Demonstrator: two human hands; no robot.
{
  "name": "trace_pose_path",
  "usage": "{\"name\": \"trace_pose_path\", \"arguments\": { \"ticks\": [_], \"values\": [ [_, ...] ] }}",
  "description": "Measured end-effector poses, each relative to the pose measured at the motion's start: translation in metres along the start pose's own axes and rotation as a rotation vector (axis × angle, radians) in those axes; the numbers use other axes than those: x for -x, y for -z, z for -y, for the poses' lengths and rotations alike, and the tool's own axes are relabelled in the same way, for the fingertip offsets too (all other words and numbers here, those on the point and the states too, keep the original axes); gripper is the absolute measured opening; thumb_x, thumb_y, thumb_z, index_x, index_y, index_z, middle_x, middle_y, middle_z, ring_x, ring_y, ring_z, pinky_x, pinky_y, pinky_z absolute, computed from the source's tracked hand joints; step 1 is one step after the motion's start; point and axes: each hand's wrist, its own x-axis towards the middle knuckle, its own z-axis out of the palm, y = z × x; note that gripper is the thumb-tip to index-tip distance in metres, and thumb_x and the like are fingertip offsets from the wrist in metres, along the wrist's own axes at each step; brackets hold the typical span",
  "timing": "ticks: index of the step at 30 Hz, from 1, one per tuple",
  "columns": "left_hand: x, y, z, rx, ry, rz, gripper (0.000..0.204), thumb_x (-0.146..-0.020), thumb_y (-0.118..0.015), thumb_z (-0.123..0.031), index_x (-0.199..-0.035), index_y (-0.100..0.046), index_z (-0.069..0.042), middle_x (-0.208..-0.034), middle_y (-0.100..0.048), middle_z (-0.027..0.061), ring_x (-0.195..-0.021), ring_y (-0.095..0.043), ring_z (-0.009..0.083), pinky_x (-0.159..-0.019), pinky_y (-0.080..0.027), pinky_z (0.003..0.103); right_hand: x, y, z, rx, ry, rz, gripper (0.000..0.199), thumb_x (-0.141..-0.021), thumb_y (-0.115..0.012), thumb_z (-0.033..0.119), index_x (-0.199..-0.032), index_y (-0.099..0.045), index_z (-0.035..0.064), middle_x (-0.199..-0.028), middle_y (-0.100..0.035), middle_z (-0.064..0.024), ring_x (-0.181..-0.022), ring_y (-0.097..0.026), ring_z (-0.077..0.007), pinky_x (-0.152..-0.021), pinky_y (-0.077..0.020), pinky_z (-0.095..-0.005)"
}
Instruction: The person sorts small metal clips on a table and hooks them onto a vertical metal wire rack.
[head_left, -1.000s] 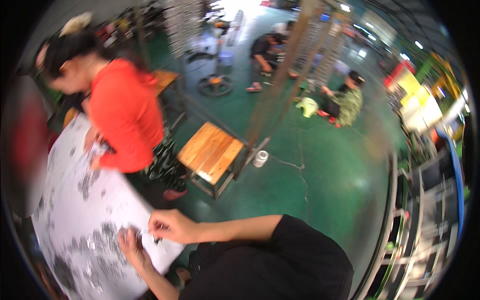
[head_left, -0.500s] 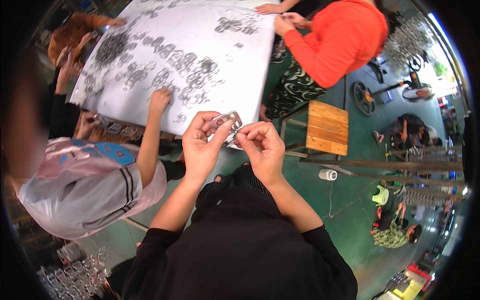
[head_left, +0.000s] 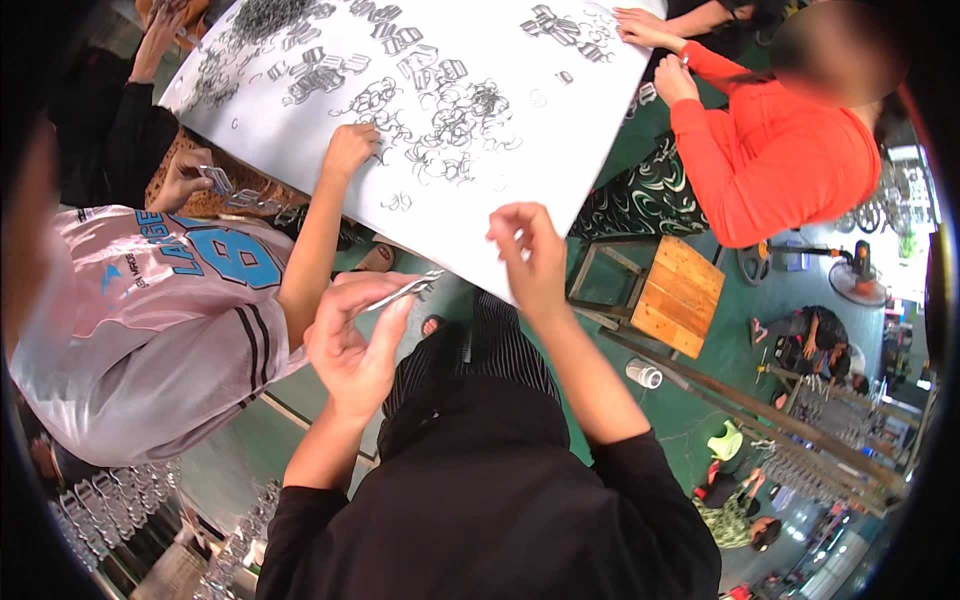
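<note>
My left hand (head_left: 350,345) pinches a flat silver metal buckle (head_left: 412,287) between thumb and fingers, seen nearly edge-on, just off the table's near edge. My right hand (head_left: 535,258) is apart from it, over the near right corner of the white table (head_left: 450,225). Its fingers are loosely curled with a gap to the thumb, and I see nothing between them. On the tabletop beyond both hands lie a loose heap of thin curved metal pieces (head_left: 455,140) and several slotted metal buckles (head_left: 318,80).
At my left, a person in a grey and pink shirt (head_left: 215,330) rests a hand on the table. A person in red (head_left: 780,175) works at the right. A wooden stool (head_left: 680,295) and a white canister (head_left: 643,373) stand on the green floor. Metal parts hang at lower left.
My hands have parted: the right let go of the buckle and moved up and right, while the left drew it down and left. The view has turned, shifting the table right.
</note>
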Motion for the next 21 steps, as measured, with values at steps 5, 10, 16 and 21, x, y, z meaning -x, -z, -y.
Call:
{"name": "trace_pose_path", "arguments": {
  "ticks": [5,10,16,21],
  "values": [
    [0.014,0.002,0.012,-0.036,0.069,-0.139,0.019,-0.080,-0.059,0.010,-0.094,-0.050,0.002,-0.092,-0.059,0.0170,-0.087,-0.061,0.0221,-0.080,-0.048,0.031,-0.113,0.023,-0.102,0.474,0.142,0.163,0.009,-0.084,-0.060,0.011,-0.091,-0.062,0.0055,-0.088,-0.062,-0.0071,-0.078,-0.062,-0.0201,-0.066,-0.0480,-0.0313],
    [0.040,-0.007,0.035,-0.112,0.132,-0.274,0.018,-0.080,-0.059,0.009,-0.093,-0.049,0.001,-0.092,-0.058,0.0171,-0.087,-0.060,0.0221,-0.079,-0.047,0.032,-0.197,-0.004,-0.138,0.773,0.169,0.482,0.008,-0.081,-0.062,0.012,-0.089,-0.064,0.0109,-0.091,-0.061,-0.0059,-0.083,-0.061,-0.0252,-0.073,-0.0483,-0.0368],
    [0.066,-0.025,0.048,-0.143,0.194,-0.407,0.016,-0.082,-0.057,0.008,-0.094,-0.049,0.001,-0.096,-0.058,0.0171,-0.088,-0.058,0.0210,-0.080,-0.047,0.031,-0.232,-0.020,-0.164,0.939,0.379,0.692,0.009,-0.081,-0.063,0.013,-0.090,-0.064,0.0112,-0.093,-0.058,-0.0062,-0.087,-0.059,-0.0263,-0.074,-0.0481,-0.0378],
    [0.089,-0.032,0.064,-0.125,0.245,-0.502,0.015,-0.084,-0.056,0.008,-0.095,-0.050,0.001,-0.099,-0.057,0.0171,-0.090,-0.057,0.0206,-0.083,-0.046,0.032,-0.222,-0.008,-0.165,0.716,0.206,0.582,0.012,-0.080,-0.066,0.015,-0.090,-0.064,0.0094,-0.092,-0.059,-0.0073,-0.086,-0.059,-0.0261,-0.074,-0.0475,-0.0377]
  ]
}}
